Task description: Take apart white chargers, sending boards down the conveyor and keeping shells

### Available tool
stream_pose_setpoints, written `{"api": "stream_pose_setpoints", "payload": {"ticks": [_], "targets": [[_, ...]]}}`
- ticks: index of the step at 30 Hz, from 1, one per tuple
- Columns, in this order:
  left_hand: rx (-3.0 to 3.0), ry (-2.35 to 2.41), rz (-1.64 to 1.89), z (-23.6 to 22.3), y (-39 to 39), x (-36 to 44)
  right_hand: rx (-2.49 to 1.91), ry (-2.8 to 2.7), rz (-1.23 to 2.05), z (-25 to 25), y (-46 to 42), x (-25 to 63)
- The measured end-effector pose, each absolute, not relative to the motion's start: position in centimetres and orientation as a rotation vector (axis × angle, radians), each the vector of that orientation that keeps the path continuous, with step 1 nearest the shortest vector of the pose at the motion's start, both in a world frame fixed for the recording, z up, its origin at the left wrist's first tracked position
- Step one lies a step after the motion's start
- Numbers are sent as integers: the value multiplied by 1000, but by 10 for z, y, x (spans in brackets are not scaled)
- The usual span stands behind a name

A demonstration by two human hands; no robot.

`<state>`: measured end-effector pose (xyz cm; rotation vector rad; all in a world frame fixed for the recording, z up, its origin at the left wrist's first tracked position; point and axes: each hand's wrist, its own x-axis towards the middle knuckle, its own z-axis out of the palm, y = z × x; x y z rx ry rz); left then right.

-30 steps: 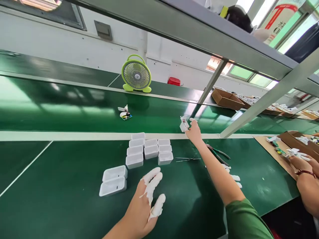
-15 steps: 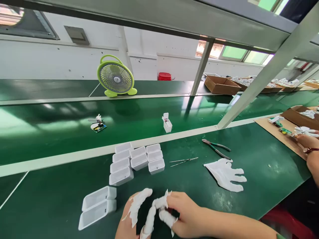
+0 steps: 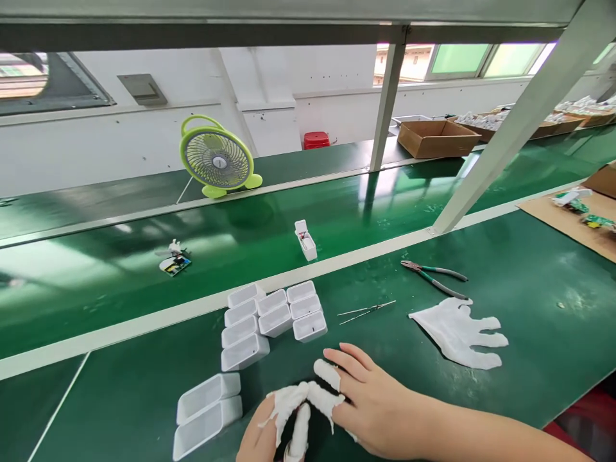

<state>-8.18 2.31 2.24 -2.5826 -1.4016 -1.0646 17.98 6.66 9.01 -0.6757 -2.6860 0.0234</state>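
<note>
White torn-edged finger covers sit on fingers of both hands. My left hand (image 3: 260, 427) is at the bottom, cut off by the frame edge. One cover (image 3: 289, 403) is on a bent finger of it, and another cover (image 3: 301, 428) stands apart below that. My right hand (image 3: 373, 398) lies over the table, its bare outer fingers stretched out. It wears a cover (image 3: 327, 373) on one finger and a longer cover (image 3: 323, 399) on the digit below, whose tip meets the covered left fingertip. Neither hand visibly holds a separate object.
White plastic boxes (image 3: 245, 351) stand grouped ahead, with two more boxes (image 3: 206, 427) at left. Tweezers (image 3: 368, 311), green-handled pliers (image 3: 436, 276) and a white glove (image 3: 462, 333) lie to the right. Beyond are a small white case (image 3: 307, 242), a circuit board (image 3: 176, 263) and a fan (image 3: 220, 162).
My right hand has opened its outer fingers and no longer pinches the cover on the left finger. The view has shifted rightward and turned; a co-worker's hand at right has left view.
</note>
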Motion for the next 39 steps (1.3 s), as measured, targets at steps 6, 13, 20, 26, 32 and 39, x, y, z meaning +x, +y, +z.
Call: {"api": "stream_pose_setpoints", "payload": {"ticks": [6,13,20,26,32,39], "targets": [[-2559,-2040,-1536,50,23,-58,-647,-2727,154,88,66,177],[-2117,-2876,-2379,71,37,-48,-672,-2826,241,87,68,176],[-2123,-3016,-2522,64,33,-51,-633,-2871,308,86,66,176],[-2006,-3144,-2455,71,35,-47,-645,-2863,319,82,66,177],[-1947,-3125,-2456,80,37,-44,-590,-2801,264,82,66,177],[-1938,-2925,-2354,64,25,-44,-510,-2607,111,80,64,174]]}}
